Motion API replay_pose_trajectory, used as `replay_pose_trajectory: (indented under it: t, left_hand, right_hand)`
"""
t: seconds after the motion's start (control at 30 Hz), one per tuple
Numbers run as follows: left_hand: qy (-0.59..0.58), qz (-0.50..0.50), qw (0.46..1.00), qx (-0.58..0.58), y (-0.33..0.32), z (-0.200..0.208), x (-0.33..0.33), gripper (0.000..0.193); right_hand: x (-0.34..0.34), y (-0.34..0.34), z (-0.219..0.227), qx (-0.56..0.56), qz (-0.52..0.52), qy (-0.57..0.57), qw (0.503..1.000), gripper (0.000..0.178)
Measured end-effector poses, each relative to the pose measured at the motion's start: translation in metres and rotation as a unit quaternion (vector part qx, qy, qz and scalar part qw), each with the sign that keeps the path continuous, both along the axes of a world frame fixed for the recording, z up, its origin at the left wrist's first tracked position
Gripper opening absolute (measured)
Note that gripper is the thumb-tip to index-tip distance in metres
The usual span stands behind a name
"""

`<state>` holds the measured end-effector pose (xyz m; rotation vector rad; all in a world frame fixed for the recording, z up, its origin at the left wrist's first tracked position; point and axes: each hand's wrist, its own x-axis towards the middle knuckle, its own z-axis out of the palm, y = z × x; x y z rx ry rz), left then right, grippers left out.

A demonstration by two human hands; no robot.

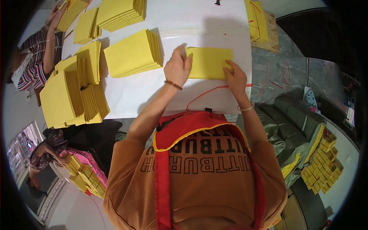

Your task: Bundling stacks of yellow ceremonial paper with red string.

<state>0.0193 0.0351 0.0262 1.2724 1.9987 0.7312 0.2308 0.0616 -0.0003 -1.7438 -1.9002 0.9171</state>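
In front of me on the white table lies a rectangular bundle of yellow paper. My left hand grips its left end, with the thumb on the near top side. My right hand holds the right end between thumb and fingers. How thick the bundle is cannot be made out from above. Left of my left hand is a fanned stack of yellow paper, apart from it. A loose red strip lies on the table between my wrists.
More stacks of yellow paper crowd the table's left side, with another pile behind. Tied yellow bundles are at the far right. A person in a striped shirt works far left; another person handles bundles lower left.
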Motion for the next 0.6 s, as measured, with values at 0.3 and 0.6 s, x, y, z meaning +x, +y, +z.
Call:
replay_pose_trajectory:
  t: [0.3, 0.6]
  left_hand:
    - [0.236, -0.331, 0.886, 0.224, 0.005, -0.037, 0.039, 0.05]
    - [0.258, -0.378, 0.876, 0.153, 0.013, -0.035, 0.034, 0.05]
  right_hand:
    - [-0.002, 0.001, -0.003, 0.034, 0.0, 0.018, 0.999, 0.029]
    - [-0.025, 0.02, 0.009, 0.253, 0.254, -0.118, 0.926, 0.048]
